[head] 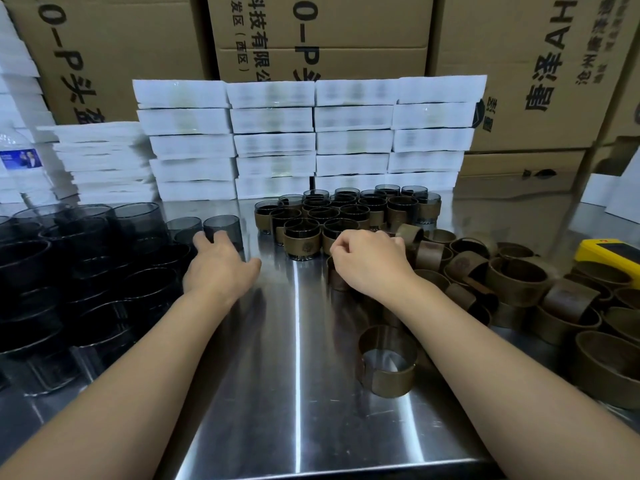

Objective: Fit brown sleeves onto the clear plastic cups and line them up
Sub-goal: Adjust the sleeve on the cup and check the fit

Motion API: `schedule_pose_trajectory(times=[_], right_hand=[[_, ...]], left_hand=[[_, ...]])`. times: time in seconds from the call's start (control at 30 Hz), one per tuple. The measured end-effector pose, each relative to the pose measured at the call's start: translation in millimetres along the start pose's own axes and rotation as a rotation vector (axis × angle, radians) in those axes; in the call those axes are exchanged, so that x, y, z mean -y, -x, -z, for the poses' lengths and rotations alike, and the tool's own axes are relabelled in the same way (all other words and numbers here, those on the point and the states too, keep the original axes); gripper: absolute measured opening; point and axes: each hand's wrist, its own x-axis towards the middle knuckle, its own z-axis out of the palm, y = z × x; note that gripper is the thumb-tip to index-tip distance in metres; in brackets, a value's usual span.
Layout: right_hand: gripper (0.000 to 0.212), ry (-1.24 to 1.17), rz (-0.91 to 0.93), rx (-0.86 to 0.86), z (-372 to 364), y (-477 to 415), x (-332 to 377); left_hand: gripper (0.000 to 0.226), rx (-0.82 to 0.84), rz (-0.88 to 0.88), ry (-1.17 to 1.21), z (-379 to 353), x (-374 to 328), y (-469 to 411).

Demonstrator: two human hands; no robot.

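Observation:
Several smoky clear cups [86, 258] stand in stacks on the left of the steel table [294, 375]. My left hand [218, 268] lies open, its fingertips touching a single bare cup [223, 225] while the thumb stays off to the right. My right hand [367, 261] is curled shut on a brown sleeve [337, 280], which is mostly hidden beneath it. Just behind that hand, several sleeved cups [343, 213] stand packed in rows. A heap of loose brown sleeves [512, 282] covers the right side, and one sleeve [388, 362] stands alone near my right forearm.
Stacks of white flat boxes [304, 140] wall off the back of the table, with big cardboard cartons [318, 36] behind them. A water bottle [20, 164] stands at the far left. A yellow object [609, 254] lies at the right edge.

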Motion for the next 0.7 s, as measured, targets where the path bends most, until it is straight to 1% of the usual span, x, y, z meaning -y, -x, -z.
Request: schedule_pose_trajectory(times=[0.1, 0.17, 0.3, 0.47, 0.53, 0.63, 0.7], right_hand=[[0.032, 0.006, 0.007, 0.002, 0, 0, 0], [0.033, 0.004, 0.006, 0.006, 1, 0, 0], [0.031, -0.012, 0.001, 0.046, 4, 1, 0], [0.027, -0.031, -0.009, 0.069, 5, 1, 0], [0.027, -0.032, -0.010, 0.069, 5, 1, 0], [0.026, -0.022, -0.009, 0.073, 6, 1, 0], [0.027, -0.012, -0.008, 0.078, 6, 2, 0]], left_hand=[[0.059, -0.004, -0.041, 0.024, 1, -3, 2], [0.057, 0.001, -0.076, 0.039, 1, -5, 5], [0.064, 0.049, -0.212, 0.121, 2, -10, 12], [0.073, 0.068, -0.379, 0.222, 1, -19, 22], [0.078, 0.026, -0.415, 0.285, 1, -23, 25], [0.079, -0.130, -0.471, 0.362, 5, -26, 27], [0.085, -0.201, -0.473, 0.380, 7, -25, 27]])
